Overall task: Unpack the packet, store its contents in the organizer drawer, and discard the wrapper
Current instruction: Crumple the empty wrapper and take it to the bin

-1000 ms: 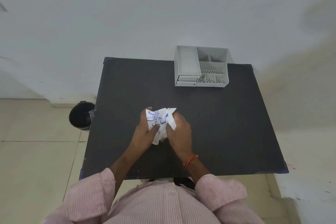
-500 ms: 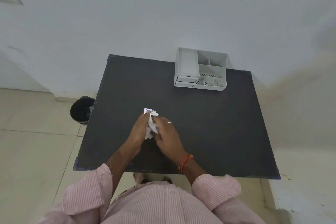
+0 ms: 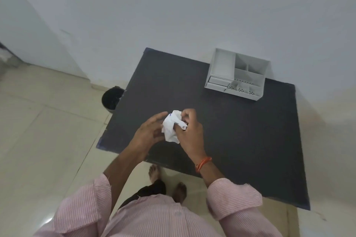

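Crumpled white wrapper [image 3: 172, 128] held above the near-left part of the dark worktop [image 3: 240, 140], between the two hands. Right hand [image 3: 189, 131]: grip clenched on the wrapper's right side, fingers curled over it. Left hand [image 3: 149, 132]: fingers spread and loose, touching or just beside the wrapper's left edge; which of the two cannot be told. The wrapper's long axis runs roughly near-to-far. Relative to the wrapper, the black bin [image 3: 112, 98] stands on the floor to the far left, just beside the worktop's left edge, nearer the left hand. The grey organizer [image 3: 238, 77], drawer apparently closed, lies far right, well apart. Judged step: discarding.
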